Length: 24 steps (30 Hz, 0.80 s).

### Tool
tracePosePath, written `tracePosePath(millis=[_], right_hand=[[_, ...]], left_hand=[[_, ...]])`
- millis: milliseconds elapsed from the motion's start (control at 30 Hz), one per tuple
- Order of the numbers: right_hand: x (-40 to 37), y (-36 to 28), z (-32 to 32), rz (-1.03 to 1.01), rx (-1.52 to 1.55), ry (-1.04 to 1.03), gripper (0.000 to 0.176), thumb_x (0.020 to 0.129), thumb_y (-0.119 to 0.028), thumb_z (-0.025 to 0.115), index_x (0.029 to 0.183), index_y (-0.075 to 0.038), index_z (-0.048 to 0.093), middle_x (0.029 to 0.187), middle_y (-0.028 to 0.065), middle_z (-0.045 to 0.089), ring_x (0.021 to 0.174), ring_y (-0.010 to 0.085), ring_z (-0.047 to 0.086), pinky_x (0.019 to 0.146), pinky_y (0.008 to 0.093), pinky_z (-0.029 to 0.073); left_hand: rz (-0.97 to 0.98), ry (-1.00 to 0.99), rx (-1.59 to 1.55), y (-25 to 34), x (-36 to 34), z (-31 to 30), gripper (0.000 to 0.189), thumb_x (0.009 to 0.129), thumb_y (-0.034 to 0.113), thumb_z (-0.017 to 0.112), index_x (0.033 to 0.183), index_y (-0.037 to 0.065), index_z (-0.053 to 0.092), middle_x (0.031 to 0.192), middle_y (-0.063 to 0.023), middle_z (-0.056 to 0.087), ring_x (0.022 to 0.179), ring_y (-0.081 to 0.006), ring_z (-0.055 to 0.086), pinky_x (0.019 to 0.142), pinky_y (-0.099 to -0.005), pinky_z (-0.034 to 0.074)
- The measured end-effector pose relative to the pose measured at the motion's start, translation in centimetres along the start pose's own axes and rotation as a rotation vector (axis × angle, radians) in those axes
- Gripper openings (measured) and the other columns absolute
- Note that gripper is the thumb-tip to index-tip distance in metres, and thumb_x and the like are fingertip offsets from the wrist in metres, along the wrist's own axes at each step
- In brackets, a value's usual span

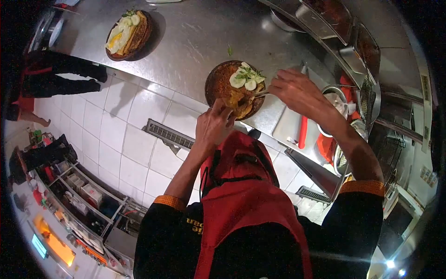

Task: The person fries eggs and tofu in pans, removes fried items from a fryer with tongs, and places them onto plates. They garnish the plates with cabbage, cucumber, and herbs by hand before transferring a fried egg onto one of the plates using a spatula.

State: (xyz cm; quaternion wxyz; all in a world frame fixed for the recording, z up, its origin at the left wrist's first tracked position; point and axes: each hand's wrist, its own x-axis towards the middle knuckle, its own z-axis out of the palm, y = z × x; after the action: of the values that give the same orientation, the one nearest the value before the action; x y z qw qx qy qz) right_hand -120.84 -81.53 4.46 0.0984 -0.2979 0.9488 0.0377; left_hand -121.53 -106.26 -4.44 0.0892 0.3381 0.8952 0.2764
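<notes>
A round brown plate [215, 76] of food sits near the front edge of the steel counter. White round slices [238, 80] topped with green leaves [251, 73] lie on its far side, and golden-brown food [241, 109] is on its near side. My left hand [213, 126] is at the plate's near left rim, fingers pinched against the golden-brown food; what lies between the fingertips is hidden. From the right, my right hand [295, 88] grips a thin metal utensil [263, 93], its tip at the same food. Whether it is a spoon or tongs does not show.
A second plated dish [128, 35] with egg stands at the counter's far left. To the right are a white tray [284, 124], a red-handled tool [303, 132] and metal containers [325, 18]. Another person's dark-clothed legs [65, 74] are at the left.
</notes>
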Motion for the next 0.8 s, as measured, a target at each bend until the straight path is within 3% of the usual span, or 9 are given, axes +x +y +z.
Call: tracePosePath(millis=[33, 233, 333, 433, 600, 667, 700, 733, 800], right_hand=[[0.0, 0.1, 0.1, 0.001, 0.001, -0.001, 0.014, 0.071, -0.009, 0.056, 0.084, -0.007, 0.062, 0.092, 0.0032, 0.057, 0.097, 0.0212, 0.053, 0.081, 0.0317, 0.048], [-0.3, -0.2, 0.2, -0.024, 0.040, -0.023, 0.018, 0.070, -0.007, 0.057, 0.088, -0.006, 0.061, 0.092, 0.0046, 0.057, 0.099, 0.0226, 0.052, 0.084, 0.0322, 0.047], [-0.6, -0.2, 0.0, -0.001, 0.050, -0.055, 0.021, 0.070, -0.008, 0.057, 0.091, -0.006, 0.060, 0.095, 0.0055, 0.057, 0.097, 0.0234, 0.053, 0.085, 0.0322, 0.046], [-2.5, -0.3, -1.6, 0.027, 0.095, 0.110, 0.027, 0.067, -0.007, 0.061, 0.094, -0.008, 0.060, 0.088, 0.0041, 0.057, 0.091, 0.0209, 0.052, 0.082, 0.0323, 0.043], [-13.7, -1.6, -9.8, 0.549, 0.167, 0.255, 0.032, 0.069, -0.011, 0.069, 0.100, -0.009, 0.062, 0.093, 0.0085, 0.062, 0.079, 0.0237, 0.058, 0.072, 0.0340, 0.048], [-21.0, -2.5, -11.3, 1.006, 0.194, 0.174, 0.029, 0.071, -0.008, 0.068, 0.099, -0.008, 0.063, 0.090, 0.0101, 0.062, 0.076, 0.0204, 0.060, 0.069, 0.0328, 0.049], [-24.2, -3.2, -11.2, 1.163, 0.288, 0.298, 0.028, 0.072, -0.008, 0.067, 0.100, -0.006, 0.063, 0.092, 0.0116, 0.062, 0.076, 0.0181, 0.061, 0.066, 0.0313, 0.049], [-29.0, -4.1, -8.9, 1.173, 0.154, 0.507, 0.027, 0.074, -0.010, 0.066, 0.101, -0.005, 0.063, 0.092, 0.0132, 0.063, 0.078, 0.0186, 0.062, 0.068, 0.0307, 0.050], [-33.1, -5.7, -9.3, 1.582, 0.400, 0.424, 0.027, 0.076, -0.013, 0.065, 0.102, -0.004, 0.062, 0.092, 0.0149, 0.063, 0.080, 0.0204, 0.063, 0.070, 0.0324, 0.051]], left_hand=[[-0.043, -0.046, 0.006, -0.2, -0.1, 0.0, 0.030, 0.074, 0.028, 0.066, 0.098, 0.011, 0.060, 0.106, -0.0132, 0.052, 0.071, -0.0301, 0.062, 0.059, -0.0393, 0.051], [-0.079, -0.004, 0.024, -0.9, -0.5, -0.2, 0.038, 0.072, 0.033, 0.067, 0.101, 0.011, 0.058, 0.102, -0.0128, 0.054, 0.073, -0.0304, 0.062, 0.059, -0.0391, 0.051], [-0.093, 0.033, -0.029, -0.8, -0.6, -0.2, 0.026, 0.073, 0.025, 0.065, 0.094, 0.010, 0.060, 0.097, -0.0072, 0.052, 0.072, -0.0281, 0.061, 0.057, -0.0388, 0.050], [-0.103, 0.109, -0.103, -0.3, -0.6, -0.9, 0.025, 0.074, 0.024, 0.067, 0.093, 0.009, 0.060, 0.093, -0.0082, 0.056, 0.071, -0.0286, 0.061, 0.058, -0.0374, 0.050], [-0.094, 0.320, -0.209, -1.8, -1.6, -1.0, 0.023, 0.072, 0.017, 0.071, 0.092, 0.009, 0.063, 0.082, -0.0094, 0.061, 0.070, -0.0245, 0.061, 0.061, -0.0345, 0.048], [-0.151, 0.327, -0.148, -0.9, -1.5, -1.6, 0.016, 0.076, 0.011, 0.067, 0.091, 0.008, 0.064, 0.083, -0.0062, 0.062, 0.070, -0.0179, 0.057, 0.059, -0.0288, 0.044], [-0.210, 0.296, -0.216, -0.2, -1.3, -2.1, 0.012, 0.078, 0.009, 0.063, 0.090, 0.008, 0.064, 0.081, -0.0047, 0.060, 0.065, -0.0155, 0.051, 0.055, -0.0260, 0.039], [-0.117, 0.340, -0.193, 0.4, -1.1, -2.3, 0.009, 0.078, 0.007, 0.061, 0.087, 0.007, 0.063, 0.075, -0.0037, 0.056, 0.062, -0.0146, 0.048, 0.051, -0.0256, 0.035], [0.001, 0.290, -0.065, 3.6, -0.1, -3.6, 0.006, 0.078, 0.005, 0.060, 0.084, 0.005, 0.061, 0.070, -0.0039, 0.050, 0.059, -0.0157, 0.046, 0.050, -0.0256, 0.034]])
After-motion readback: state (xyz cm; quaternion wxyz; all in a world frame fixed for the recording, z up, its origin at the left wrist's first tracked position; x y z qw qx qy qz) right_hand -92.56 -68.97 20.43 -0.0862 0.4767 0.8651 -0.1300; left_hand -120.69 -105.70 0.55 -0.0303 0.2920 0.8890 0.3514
